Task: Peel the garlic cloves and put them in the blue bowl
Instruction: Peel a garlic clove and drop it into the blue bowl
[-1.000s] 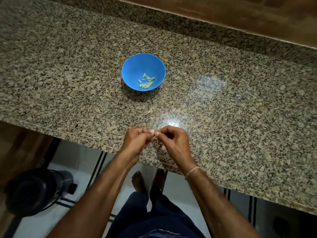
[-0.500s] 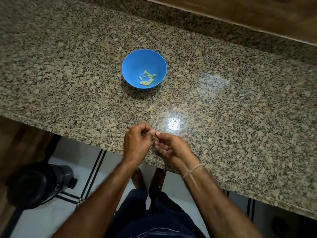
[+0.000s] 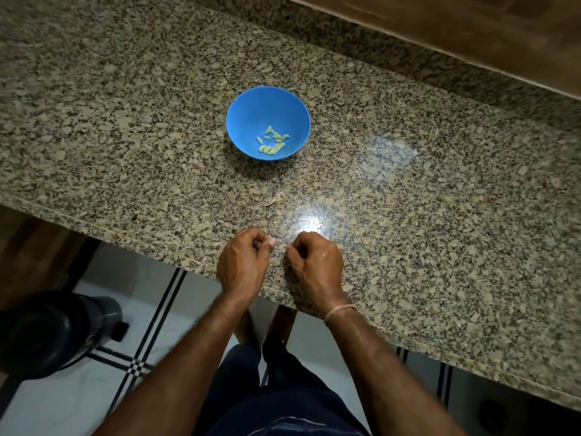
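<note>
Left hand [image 3: 243,265]: back upward over the near edge of the granite counter [image 3: 125,127], fingers curled into the palm and thumb pressed against the forefinger. Clenched; whether anything is pinched inside cannot be told. Right hand [image 3: 314,265]: just beside the left, also back upward with fingers curled under; what it holds, if anything, is hidden. A thin cord bracelet [image 3: 341,309] sits on its wrist. Change from half a second ago: the two sets of fingertips then met in one pinch and the right palm faced partly upward. Now a narrow gap of bare counter separates the hands and the right has rolled knuckles-up. Blue bowl [image 3: 242,118]: upright on the counter, well beyond the hands and straight ahead of the gap between them; its place on the counter is unchanged. Peeled garlic cloves [image 3: 273,141]: a small pale-green cluster on the bowl's floor, toward the side nearer the hands. Scrap of garlic skin [image 3: 276,199]: loose on the counter between hands and bowl, closer to the hands, as before. A bright lamp glare lies on the stone just beyond the right hand. Dark cylindrical container [image 3: 53,332]: on the tiled floor [image 3: 151,309], below and well to the left of the left forearm.
</note>
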Motion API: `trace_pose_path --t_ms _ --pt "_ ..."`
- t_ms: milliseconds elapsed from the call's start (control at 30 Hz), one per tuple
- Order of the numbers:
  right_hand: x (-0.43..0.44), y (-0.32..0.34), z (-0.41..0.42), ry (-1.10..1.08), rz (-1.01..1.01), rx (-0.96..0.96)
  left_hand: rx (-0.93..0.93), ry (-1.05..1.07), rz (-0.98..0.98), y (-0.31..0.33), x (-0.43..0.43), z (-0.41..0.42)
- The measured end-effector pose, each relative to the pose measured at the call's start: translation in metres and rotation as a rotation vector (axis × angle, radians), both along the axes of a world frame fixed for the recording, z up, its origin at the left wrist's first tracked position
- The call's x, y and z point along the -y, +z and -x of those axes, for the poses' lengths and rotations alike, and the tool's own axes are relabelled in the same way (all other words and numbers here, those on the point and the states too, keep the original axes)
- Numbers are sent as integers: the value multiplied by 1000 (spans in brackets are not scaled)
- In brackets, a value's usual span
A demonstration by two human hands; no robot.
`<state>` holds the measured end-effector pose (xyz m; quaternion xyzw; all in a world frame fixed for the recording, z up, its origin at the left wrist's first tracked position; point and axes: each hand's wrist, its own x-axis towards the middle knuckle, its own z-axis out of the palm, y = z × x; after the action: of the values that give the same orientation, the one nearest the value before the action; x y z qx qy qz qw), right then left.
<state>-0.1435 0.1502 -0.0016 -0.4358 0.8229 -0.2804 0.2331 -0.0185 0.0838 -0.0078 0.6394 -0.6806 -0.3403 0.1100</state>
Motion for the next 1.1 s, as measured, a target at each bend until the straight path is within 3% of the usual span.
trace_pose_path --t_ms 333,400,567,633,700,767,833,867,933,1033,1100 --pt "-1 3 -12 33 19 -135 -15 -41 45 2 -3 -4" --pt "1 3 -4 -32 8 36 -35 -37 17 4 -2 -4" --pt "0 18 12 -186 34 791 -345 38 -177 9 -4 -3" --pt "-4 20 8 -249 23 949 -407 60 -198 11 -5 -3" --pt "-7 15 4 -236 29 880 -382 27 -171 13 -6 -4" --pt "-9 9 3 -117 92 550 -313 -24 -158 16 -6 -4" --pt "-9 6 2 9 188 272 -407 49 -311 20 -5 -2" --pt "-9 6 2 30 211 226 -475 97 -417 25 -5 -1" --pt "-8 7 3 -36 154 334 -485 104 -394 29 -6 0" --pt "-5 15 2 -276 3 806 -123 -83 -41 28 -8 0" --pt "-5 16 0 -286 26 778 -138 -79 -45 30 -7 3"
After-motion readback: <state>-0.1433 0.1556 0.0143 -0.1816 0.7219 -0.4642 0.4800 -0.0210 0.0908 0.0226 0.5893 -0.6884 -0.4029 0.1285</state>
